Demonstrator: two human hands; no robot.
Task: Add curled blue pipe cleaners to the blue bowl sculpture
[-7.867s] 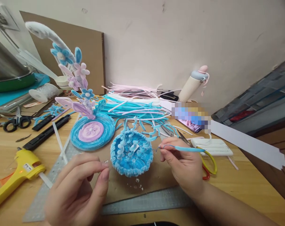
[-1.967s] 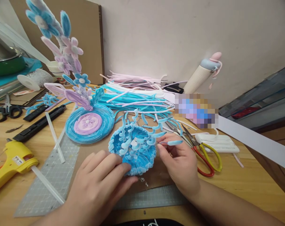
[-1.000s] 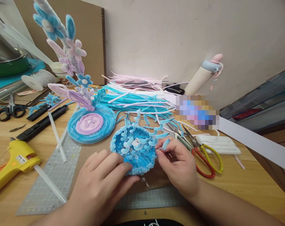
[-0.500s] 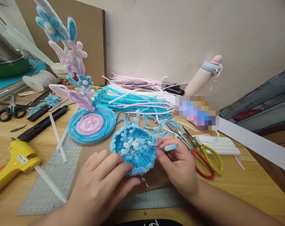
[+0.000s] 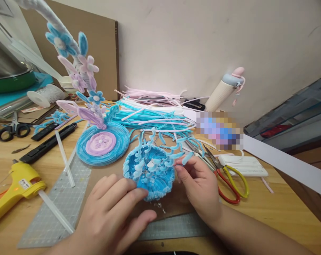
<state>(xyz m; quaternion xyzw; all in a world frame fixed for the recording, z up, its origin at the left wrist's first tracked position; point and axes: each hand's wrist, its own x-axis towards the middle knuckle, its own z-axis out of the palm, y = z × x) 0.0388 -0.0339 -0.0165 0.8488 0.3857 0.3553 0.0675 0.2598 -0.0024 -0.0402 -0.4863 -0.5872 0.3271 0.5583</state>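
Observation:
A bowl-shaped piece made of blue fuzzy pipe cleaners [image 5: 160, 193] lies on the brown board [image 5: 139, 214], hollow side up. Curled light-blue pipe cleaner strands [image 5: 149, 163] and clear beads rise from its inside. My left hand [image 5: 115, 205] rests its fingertips on the near left rim, with the thumb spread away below. At the right rim, my right hand [image 5: 197, 184] pinches a light-blue pipe cleaner strand [image 5: 187, 158] between thumb and fingers. A small string of clear beads [image 5: 160, 206] lies just below the bowl.
Left of the bowl stands a round blue-and-lilac base [image 5: 82, 150] with a flowered stem. A yellow glue gun [image 5: 23, 177], black scissors [image 5: 14, 130] and a black cutter [image 5: 47, 143] lie further left. Pipe cleaner bundles [image 5: 155, 115] lie behind; red-and-yellow-handled scissors [image 5: 230, 180] lie right.
My left thumb has moved down, away from the bowl's rim. The strand in my right hand has shifted slightly left and up. The bowl is slightly turned.

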